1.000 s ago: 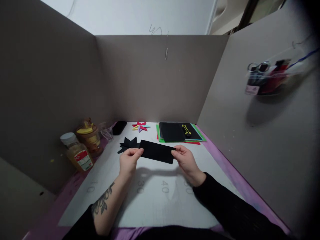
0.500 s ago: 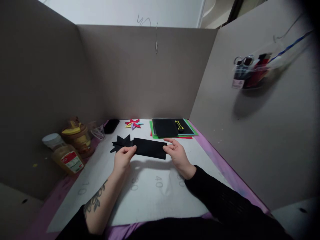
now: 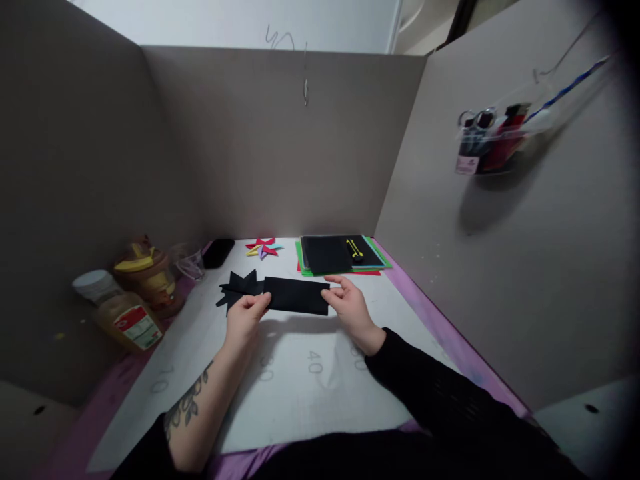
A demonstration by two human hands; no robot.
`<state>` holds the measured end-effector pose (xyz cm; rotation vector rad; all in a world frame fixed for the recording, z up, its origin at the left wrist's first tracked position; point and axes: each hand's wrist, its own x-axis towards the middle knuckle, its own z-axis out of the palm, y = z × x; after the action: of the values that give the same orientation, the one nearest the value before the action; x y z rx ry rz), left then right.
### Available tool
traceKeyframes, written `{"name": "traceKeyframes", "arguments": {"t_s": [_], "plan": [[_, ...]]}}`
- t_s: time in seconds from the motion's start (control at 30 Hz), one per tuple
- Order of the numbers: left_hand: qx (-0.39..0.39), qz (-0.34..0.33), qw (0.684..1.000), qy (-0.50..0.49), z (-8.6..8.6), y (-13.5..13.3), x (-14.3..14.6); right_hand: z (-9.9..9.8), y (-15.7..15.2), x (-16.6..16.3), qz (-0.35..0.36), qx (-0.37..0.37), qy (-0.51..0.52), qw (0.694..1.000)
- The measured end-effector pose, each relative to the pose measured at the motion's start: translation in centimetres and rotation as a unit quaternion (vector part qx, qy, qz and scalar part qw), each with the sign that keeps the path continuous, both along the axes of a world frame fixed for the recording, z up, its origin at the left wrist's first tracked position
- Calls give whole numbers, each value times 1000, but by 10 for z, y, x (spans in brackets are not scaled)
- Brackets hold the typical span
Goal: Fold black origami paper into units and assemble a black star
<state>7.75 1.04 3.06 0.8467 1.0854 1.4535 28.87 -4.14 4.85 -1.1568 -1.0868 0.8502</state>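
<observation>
Both hands hold a folded black paper strip just above the white mat. My left hand pinches its left end with thumb and fingers. The strip's right end is gripped by my right hand, whose forefinger lies along the top edge. A black folded paper star lies on the mat just behind my left hand, partly hidden by the strip.
A stack of coloured paper sheets with a black sheet and a yellow-marked object on top lies at the back. A multicoloured paper star, a dark case, jars and a bottle stand left. Cardboard walls enclose the mat; a clear holder with scissors hangs right.
The view has shifted, so everything sits further left and lower in the picture. My right forefinger has stretched out along the strip's top edge. Both hands still hold the strip.
</observation>
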Motion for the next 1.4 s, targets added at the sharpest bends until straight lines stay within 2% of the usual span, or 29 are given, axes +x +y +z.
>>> {"name": "traceKeyframes", "arguments": {"t_s": [0.2, 0.5, 0.83, 1.2, 1.3, 1.4], "plan": [[36, 10, 999, 12, -3, 1, -2, -7, 2, 3, 10, 18, -3, 1000], [130, 36, 990, 41, 1, -4, -5, -3, -5, 0, 6, 42, 7, 999], [137, 37, 988, 62, 5, -8, -6, -7, -3, 0, 18, 43, 24, 999], [137, 34, 988, 59, 3, -4, -6, -2, -6, -2, 14, 46, 15, 999], [107, 5, 993, 53, 5, -2, -8, -5, -2, 0, 16, 39, 18, 999], [13, -92, 993, 68, 8, -2, -13, -8, 3, 5, 10, 27, 17, 999]]}}
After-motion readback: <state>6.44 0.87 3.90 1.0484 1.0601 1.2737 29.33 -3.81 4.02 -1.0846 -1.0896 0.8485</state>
